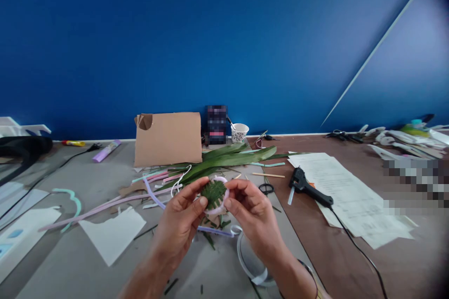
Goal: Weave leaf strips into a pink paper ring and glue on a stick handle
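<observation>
Both hands hold up a small round woven piece of green leaf strips framed by a pale pink ring, a little above the table. My left hand pinches its left edge with thumb and fingers. My right hand grips its right edge the same way. Long green leaves lie on the table just behind it, with pastel paper strips beside them. A lilac strip trails under my hands.
A black glue gun with its cord lies on white papers to the right. Small scissors, a cardboard piece, a paper cup, a purple tube and white paper scraps are spread about. Tools lie far right.
</observation>
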### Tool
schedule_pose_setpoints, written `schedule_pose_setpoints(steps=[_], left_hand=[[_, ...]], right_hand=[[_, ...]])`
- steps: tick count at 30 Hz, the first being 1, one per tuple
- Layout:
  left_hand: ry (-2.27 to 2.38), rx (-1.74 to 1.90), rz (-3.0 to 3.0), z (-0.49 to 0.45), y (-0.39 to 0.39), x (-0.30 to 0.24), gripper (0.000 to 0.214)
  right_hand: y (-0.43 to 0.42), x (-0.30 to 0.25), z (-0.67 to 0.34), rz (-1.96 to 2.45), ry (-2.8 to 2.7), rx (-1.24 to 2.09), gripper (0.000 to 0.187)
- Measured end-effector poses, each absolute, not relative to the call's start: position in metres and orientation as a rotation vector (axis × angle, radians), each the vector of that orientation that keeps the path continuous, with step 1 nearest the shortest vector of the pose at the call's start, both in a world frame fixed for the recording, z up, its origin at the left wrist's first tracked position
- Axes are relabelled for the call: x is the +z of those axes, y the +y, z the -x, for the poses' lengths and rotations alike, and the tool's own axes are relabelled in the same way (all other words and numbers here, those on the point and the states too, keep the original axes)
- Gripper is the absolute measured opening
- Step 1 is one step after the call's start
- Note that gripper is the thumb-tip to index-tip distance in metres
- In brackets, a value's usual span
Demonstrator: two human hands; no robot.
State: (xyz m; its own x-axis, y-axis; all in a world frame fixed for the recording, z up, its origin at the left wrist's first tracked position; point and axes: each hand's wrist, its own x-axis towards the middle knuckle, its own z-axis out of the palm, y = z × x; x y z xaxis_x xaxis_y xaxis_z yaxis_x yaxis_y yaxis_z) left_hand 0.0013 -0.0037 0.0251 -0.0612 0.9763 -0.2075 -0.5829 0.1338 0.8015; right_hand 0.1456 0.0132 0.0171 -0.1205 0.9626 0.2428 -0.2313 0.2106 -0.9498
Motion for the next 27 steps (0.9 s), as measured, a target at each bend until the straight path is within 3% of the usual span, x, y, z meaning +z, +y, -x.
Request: schedule_pose_setpoints(steps=[3, 10, 21, 27], left_hand=[[0.887, 1.383, -0.567, -0.0022, -0.0037, 0.0269, 0.036], [0.857, 1.367, -0.547, -0.0017, -0.0037, 0.0250, 0.036], [0.865, 1.360, -0.528, -0.0025, -0.0036, 0.0265, 0.037], [0.830, 1.351, -0.548, -0.0001, -0.0028, 0.0250, 0.036]], right_hand=[[0.0149, 0.0186, -0.1441, 0.774, -1.071, 1.398, 0.025], [0.0188, 0.0184, -0.1467, 0.706, -0.959, 1.612, 0.026], [0.0195, 0.0150, -0.1477, 0.633, -0.911, 1.644, 0.015], [0.0175, 0.0178, -0.1492, 0.544, -0.930, 1.653, 0.026]])
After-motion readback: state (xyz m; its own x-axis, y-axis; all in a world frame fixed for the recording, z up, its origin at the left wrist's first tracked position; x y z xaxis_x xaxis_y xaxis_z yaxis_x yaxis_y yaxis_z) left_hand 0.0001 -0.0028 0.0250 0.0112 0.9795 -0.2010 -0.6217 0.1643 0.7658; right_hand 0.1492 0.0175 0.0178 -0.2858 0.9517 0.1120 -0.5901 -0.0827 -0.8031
